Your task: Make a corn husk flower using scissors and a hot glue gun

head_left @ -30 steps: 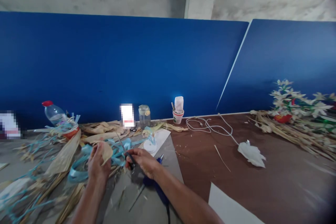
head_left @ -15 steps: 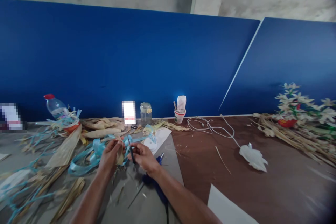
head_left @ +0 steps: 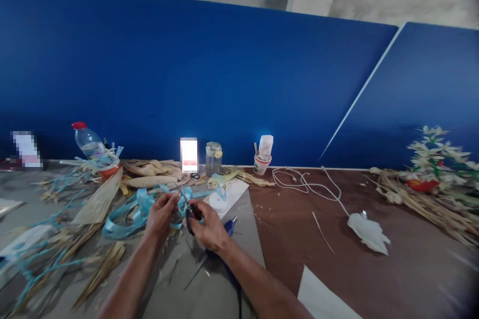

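Blue partition panels point(head_left: 209, 75) fill the upper frame, concrete wall above. Below, grey and brown table point(head_left: 337, 239), cluttered at left. Dried husk strips point(head_left: 99, 202) and light-blue ribbon loops point(head_left: 125, 212) spread over lower left; flower bundle point(head_left: 434, 169) at right edge; white cable point(head_left: 307, 184) and white crumpled piece point(head_left: 368, 232) right of centre. Along the panel base: water bottle point(head_left: 87, 139), glass jar point(head_left: 213, 157), cup point(head_left: 261, 163). Lower centre: left hand point(head_left: 161, 213), fingers curled and pinching a small husk piece, too small to make out clearly, just over the ribbon. Right hand point(head_left: 209, 227) touching close beside it, fingers closed through the handles of scissors point(head_left: 189, 207), blades pointing up toward the left fingertips. Blue tool point(head_left: 228, 227) lies just behind the right wrist.
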Motion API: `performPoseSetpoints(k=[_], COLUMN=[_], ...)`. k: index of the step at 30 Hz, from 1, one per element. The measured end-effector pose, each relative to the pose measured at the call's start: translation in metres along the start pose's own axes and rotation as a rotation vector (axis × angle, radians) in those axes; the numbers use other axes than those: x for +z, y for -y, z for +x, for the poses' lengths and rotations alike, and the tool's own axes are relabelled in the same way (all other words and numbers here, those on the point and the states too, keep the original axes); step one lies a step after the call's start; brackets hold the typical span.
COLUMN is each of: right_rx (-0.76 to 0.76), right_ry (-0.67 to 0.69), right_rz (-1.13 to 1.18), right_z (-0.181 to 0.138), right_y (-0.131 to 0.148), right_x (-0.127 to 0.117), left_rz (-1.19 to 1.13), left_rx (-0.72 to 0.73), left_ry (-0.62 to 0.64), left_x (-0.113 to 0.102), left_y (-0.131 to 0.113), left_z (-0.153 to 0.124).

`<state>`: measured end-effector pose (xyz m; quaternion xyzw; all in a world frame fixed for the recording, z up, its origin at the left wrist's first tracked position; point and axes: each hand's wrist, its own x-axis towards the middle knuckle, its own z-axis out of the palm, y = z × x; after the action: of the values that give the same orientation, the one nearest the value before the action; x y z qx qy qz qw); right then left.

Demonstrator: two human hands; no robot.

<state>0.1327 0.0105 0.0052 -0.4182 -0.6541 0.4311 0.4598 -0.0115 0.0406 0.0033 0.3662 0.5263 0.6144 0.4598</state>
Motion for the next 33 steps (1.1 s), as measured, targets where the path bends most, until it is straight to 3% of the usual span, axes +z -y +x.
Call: performPoseSetpoints(k=[5, 12, 21, 27, 33], right_rx=[-0.118, -0.114, -0.085, -0.009, -0.045], right_ry=[-0.059, -0.046, -0.085, -0.096, -0.09], right_rz=[-0.264, -0.449, -0.463, -0.257, -0.373], right_z=[-0.003, -0.005, -0.003, 0.0, -0.004], right_y=[-0.004, -0.006, -0.012, -0.018, -0.012], right_x=[0.0, 0.003, 0.004, 0.005, 0.004], left_rz=[0.017, 0.132, 0.205, 0.269, 0.318], left_rx=[0.006, 0.101, 0.144, 0.182, 0.197], left_ry=[-0.034, -0.063, -0.024, 0.014, -0.088], left_x=[0.002, 0.004, 0.007, 0.007, 0.002], left_y=[-0.002, 0.0, -0.007, -0.008, 0.001], left_z=[-0.002, -0.002, -0.008, -0.01, -0.002])
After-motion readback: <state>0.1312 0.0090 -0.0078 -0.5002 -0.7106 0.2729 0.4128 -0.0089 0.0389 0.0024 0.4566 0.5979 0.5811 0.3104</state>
